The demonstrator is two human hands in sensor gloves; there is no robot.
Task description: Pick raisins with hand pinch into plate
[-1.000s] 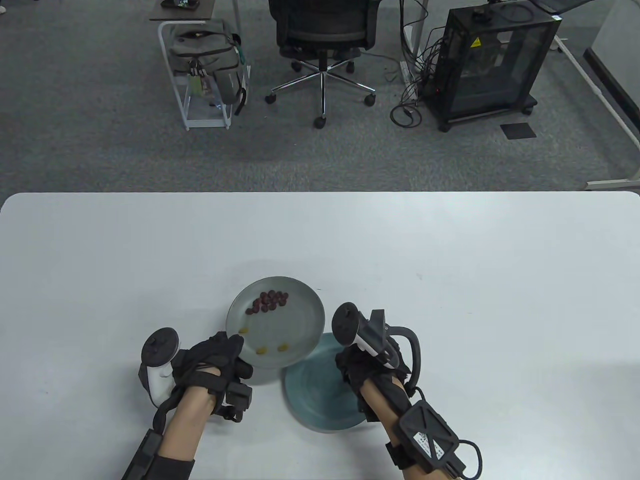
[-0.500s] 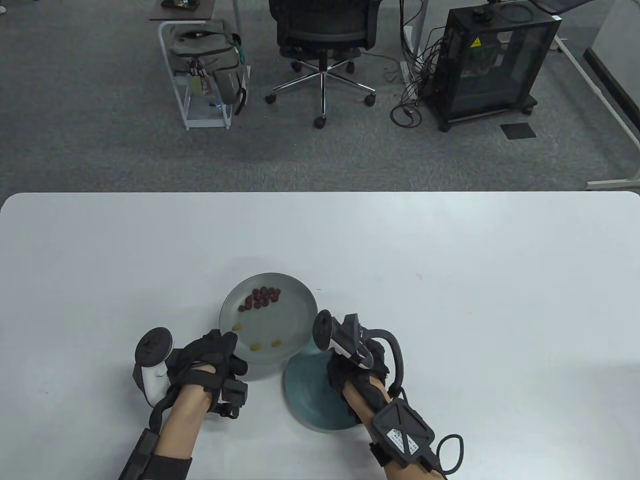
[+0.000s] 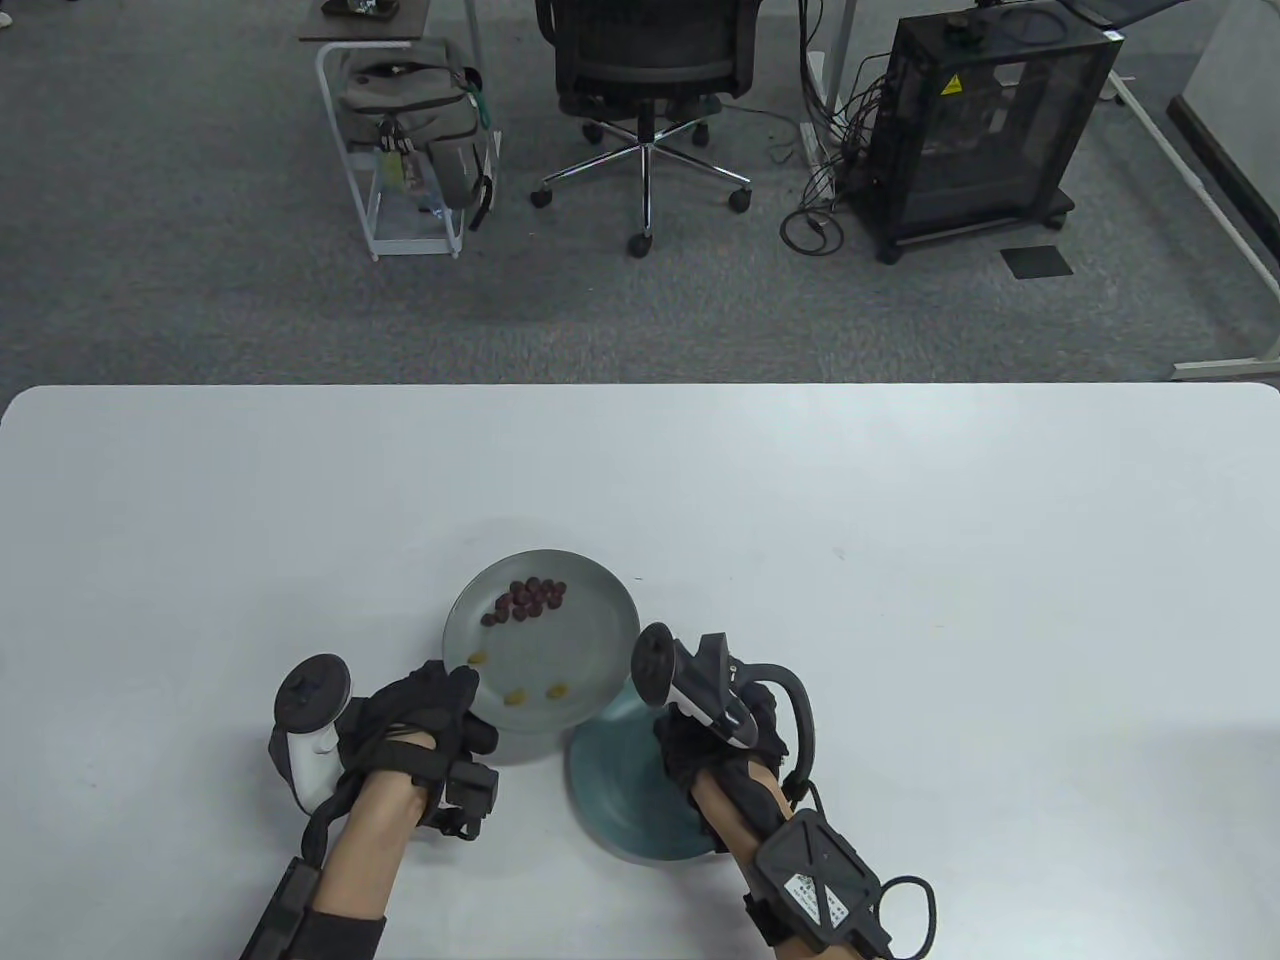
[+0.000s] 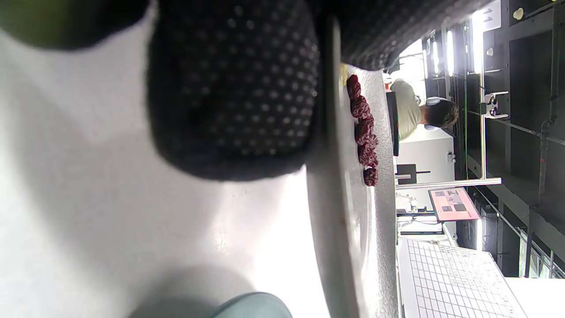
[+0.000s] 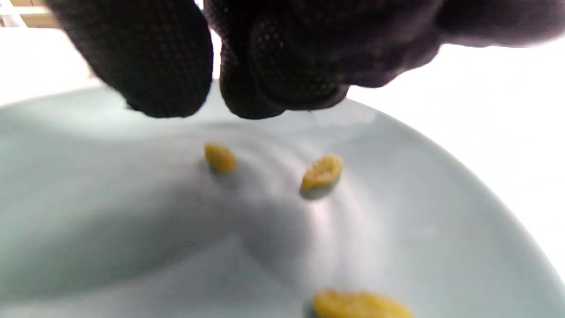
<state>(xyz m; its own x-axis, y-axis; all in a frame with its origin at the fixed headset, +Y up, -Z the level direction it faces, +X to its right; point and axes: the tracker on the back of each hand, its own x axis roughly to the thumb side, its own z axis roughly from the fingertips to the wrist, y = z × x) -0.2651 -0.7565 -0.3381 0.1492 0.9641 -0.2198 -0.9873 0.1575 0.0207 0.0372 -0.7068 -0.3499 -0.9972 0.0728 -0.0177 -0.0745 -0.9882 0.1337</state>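
The left hand (image 3: 425, 715) grips the grey plate (image 3: 590, 640) at its 7 o'clock rim (raisins (image 3: 530, 598) lie at 11), while the right hand's (image 3: 715, 745) fingertips (image 5: 176, 84), slightly apart, hover over the teal plate (image 3: 615, 790).

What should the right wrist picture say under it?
Black gloved fingertips hover above three yellow raisins on a pale grey-green plate.

White table (image 3: 900, 480), office chair (image 3: 645, 60), backpack (image 3: 415, 115) on white rack, black cabinet (image 3: 985, 125), floor cables (image 3: 815, 215)
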